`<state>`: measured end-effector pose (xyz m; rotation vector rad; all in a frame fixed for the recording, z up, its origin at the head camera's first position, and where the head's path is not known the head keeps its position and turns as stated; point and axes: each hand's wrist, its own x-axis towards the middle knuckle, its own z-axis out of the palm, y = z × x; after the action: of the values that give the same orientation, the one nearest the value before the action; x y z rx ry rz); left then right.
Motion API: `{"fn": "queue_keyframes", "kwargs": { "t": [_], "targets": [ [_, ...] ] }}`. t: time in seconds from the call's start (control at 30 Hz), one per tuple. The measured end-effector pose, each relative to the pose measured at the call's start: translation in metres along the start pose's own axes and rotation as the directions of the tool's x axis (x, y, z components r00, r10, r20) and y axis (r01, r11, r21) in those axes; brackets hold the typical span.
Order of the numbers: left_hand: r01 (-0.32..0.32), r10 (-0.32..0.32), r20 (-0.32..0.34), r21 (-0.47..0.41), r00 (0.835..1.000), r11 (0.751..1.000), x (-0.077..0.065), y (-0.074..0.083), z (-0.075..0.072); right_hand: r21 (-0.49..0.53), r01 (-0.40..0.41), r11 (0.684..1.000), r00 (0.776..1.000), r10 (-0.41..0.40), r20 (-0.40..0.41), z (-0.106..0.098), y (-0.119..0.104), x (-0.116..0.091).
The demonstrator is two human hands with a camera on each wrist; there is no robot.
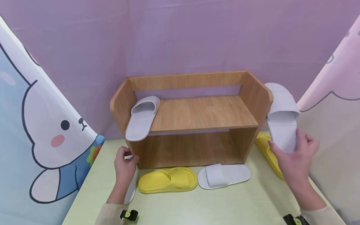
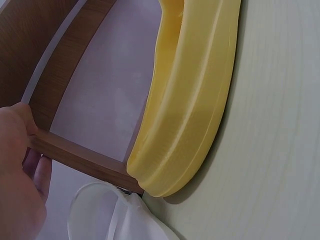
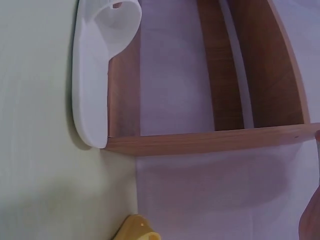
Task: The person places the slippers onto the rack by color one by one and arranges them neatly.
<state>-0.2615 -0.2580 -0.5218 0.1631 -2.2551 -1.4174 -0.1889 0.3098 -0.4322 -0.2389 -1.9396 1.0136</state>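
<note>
Pale slipper (image 1: 283, 132), raised at the right, was held by its heel end, toe pointing up and away, just outside the right side panel (image 1: 255, 93) of a wooden shelf (image 1: 205, 112). Both hands were nearly closed on what they held. The right hand (image 1: 298, 159) pinched the slipper, thumb at one edge and fingers at the other; the left hand (image 1: 126, 167) gripped the front edge of the left side panel (image 1: 121, 104) between thumb and fingers.

A matching slipper (image 1: 139, 123) rested at the left end of the upper board, its heel overhanging the front. The right side panel stood between the raised slipper and that board. Before the lower compartment lay a yellow slipper (image 1: 168, 180) and, to its right, a white slipper (image 1: 232, 175). Another white slipper (image 1: 131, 189) was partly hidden by the left hand and forearm; another yellow slipper (image 1: 270, 156), partly covered by the right hand, lay beyond the shelf's right side.

The desk (image 1: 197, 207) was pale yellow-green. Purple cloth (image 1: 185, 37) hung behind, with a cartoon-animal print (image 1: 60, 150) at left and a pink sheet (image 1: 341, 67) at right.
</note>
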Motion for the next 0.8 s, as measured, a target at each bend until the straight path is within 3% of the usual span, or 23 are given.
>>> {"fn": "queue_keyframes", "kwargs": {
  "t": [0.13, 0.4, 0.8],
  "targets": [
    [-0.014, 0.014, -0.004, -0.015, 1.000, 1.000, 0.000, 0.000, 0.000, 0.015, 0.016, 1.000, 1.000, -0.015, -0.025, -0.001, -0.016, 0.001],
    [-0.025, 0.025, 0.001, -0.041, 1.000, 0.999, 0.000, 0.002, -0.001, 0.022, 0.048, 0.999, 0.997, -0.047, -0.066, -0.001, 0.002, 0.009],
    [-0.029, 0.029, -0.005, -0.020, 1.000, 0.999, -0.001, 0.003, -0.002, 0.128, 0.101, 0.987, 0.983, -0.079, -0.165, -0.004, -0.008, 0.009]
  ]
}}
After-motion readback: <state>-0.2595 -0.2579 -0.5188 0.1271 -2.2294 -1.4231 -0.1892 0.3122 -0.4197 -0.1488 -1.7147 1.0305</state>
